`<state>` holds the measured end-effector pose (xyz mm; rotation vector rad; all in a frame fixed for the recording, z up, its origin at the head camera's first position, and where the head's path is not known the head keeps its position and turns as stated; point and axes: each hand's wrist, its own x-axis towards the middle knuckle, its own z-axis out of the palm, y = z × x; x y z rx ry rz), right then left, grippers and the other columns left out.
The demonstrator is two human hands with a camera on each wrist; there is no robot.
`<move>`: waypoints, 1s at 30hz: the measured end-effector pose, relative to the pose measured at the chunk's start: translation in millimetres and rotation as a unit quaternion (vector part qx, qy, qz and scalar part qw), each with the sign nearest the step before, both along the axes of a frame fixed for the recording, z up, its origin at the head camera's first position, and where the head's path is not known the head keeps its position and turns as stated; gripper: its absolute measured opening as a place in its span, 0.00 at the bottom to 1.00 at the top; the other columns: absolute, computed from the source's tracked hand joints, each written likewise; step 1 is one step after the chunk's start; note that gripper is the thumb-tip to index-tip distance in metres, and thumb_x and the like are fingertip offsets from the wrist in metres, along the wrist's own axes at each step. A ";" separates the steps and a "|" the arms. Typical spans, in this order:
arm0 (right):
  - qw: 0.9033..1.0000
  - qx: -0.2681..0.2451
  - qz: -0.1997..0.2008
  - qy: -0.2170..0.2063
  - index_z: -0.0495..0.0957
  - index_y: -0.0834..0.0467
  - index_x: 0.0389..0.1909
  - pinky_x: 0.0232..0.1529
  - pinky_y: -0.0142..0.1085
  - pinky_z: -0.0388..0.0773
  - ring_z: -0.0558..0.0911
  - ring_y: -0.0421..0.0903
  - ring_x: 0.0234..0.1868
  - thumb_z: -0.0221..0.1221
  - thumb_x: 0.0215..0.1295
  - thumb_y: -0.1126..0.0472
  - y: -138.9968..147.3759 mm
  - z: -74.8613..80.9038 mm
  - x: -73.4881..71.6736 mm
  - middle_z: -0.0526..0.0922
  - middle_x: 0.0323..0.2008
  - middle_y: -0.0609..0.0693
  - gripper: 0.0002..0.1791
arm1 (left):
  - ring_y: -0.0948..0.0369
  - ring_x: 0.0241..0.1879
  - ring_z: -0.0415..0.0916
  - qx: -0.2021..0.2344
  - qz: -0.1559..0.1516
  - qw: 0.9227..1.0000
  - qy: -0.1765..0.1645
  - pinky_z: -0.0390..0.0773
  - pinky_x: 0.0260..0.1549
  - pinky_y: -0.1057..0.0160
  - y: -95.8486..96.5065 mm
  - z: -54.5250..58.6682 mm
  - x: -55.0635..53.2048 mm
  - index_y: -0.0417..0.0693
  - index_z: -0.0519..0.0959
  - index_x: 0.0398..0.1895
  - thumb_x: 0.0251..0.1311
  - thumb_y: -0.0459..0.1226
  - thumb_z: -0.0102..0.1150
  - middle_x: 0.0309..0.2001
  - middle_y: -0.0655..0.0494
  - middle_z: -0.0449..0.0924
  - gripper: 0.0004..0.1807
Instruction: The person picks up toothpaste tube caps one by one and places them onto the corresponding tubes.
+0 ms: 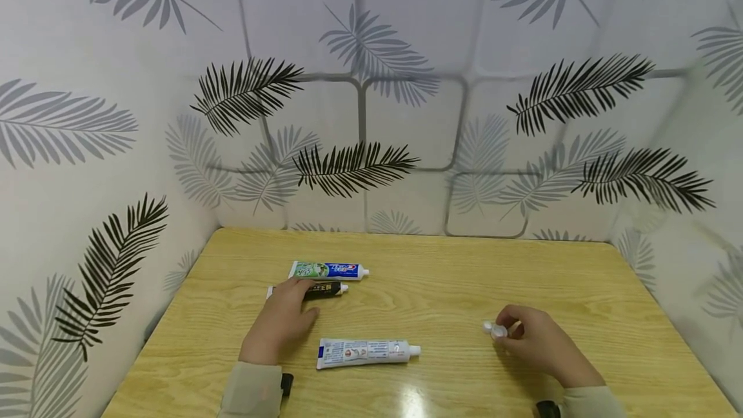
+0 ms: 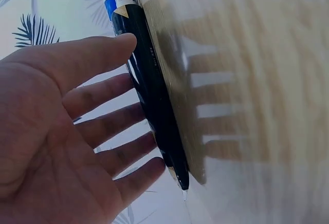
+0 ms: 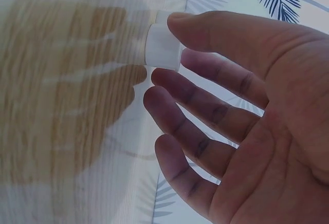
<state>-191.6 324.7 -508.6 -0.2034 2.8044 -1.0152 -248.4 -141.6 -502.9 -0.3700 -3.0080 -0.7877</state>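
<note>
In the head view my left hand (image 1: 284, 318) is at a black toothpaste tube (image 1: 325, 289) lying on the table. Its fingers are fairly straight and reach the black tube (image 2: 149, 85) in the left wrist view, with the thumb tip in front of it. Just behind lies a green and blue toothpaste tube (image 1: 327, 270). A white toothpaste tube (image 1: 368, 352) lies nearer, to the right of the left hand. Over on the right, my right hand (image 1: 536, 340) pinches a white cap (image 3: 163, 47) between thumb and fingers at the tabletop. A second small white cap (image 1: 487, 326) sits beside it.
All of this lies on a yellow wood-grain table (image 1: 453, 276). Walls with a leaf pattern (image 1: 406, 205) stand behind the table and at both sides. The tubes lie left of centre with their capped ends pointing right.
</note>
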 end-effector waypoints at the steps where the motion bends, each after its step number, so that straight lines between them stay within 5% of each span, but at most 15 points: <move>1: 1.000 0.001 0.000 0.000 0.84 0.55 0.42 0.33 0.33 0.80 0.83 0.40 0.36 0.73 0.65 0.59 0.2 0.2 0.0 0.87 0.37 0.45 0.09 | 0.37 0.70 0.72 0.003 -0.004 1.000 0.002 0.72 0.69 0.36 0.3 0.7 0.1 0.36 0.77 0.69 0.69 0.36 0.68 0.67 0.37 0.77 0.27; 9: 1.000 0.000 0.000 -0.002 0.83 0.56 0.41 0.33 0.33 0.82 0.85 0.41 0.37 0.74 0.64 0.59 0.3 0.9 1.5 0.88 0.37 0.46 0.10 | 0.41 0.60 0.75 -0.014 -0.005 1.000 -0.001 0.78 0.61 0.40 4.8 -0.1 -0.5 0.38 0.80 0.64 0.62 0.34 0.73 0.59 0.40 0.81 0.26; 16: 1.000 -0.007 -0.003 -0.013 0.83 0.55 0.41 0.32 0.33 0.81 0.84 0.43 0.35 0.73 0.65 0.59 -1.1 3.1 2.6 0.87 0.36 0.47 0.09 | 0.42 0.56 0.73 -0.051 0.007 0.999 -0.002 0.76 0.54 0.36 6.0 -2.4 -0.6 0.49 0.87 0.53 0.59 0.35 0.77 0.53 0.44 0.80 0.18; 30: 1.000 0.002 -0.012 0.009 0.85 0.55 0.52 0.30 0.33 0.76 0.79 0.42 0.30 0.66 0.74 0.49 -6.5 10.1 2.8 0.82 0.35 0.46 0.15 | 0.50 0.47 0.78 -0.038 -0.029 0.999 -0.005 0.78 0.56 0.44 1.0 -0.8 0.0 0.51 0.86 0.46 0.59 0.33 0.77 0.44 0.52 0.81 0.13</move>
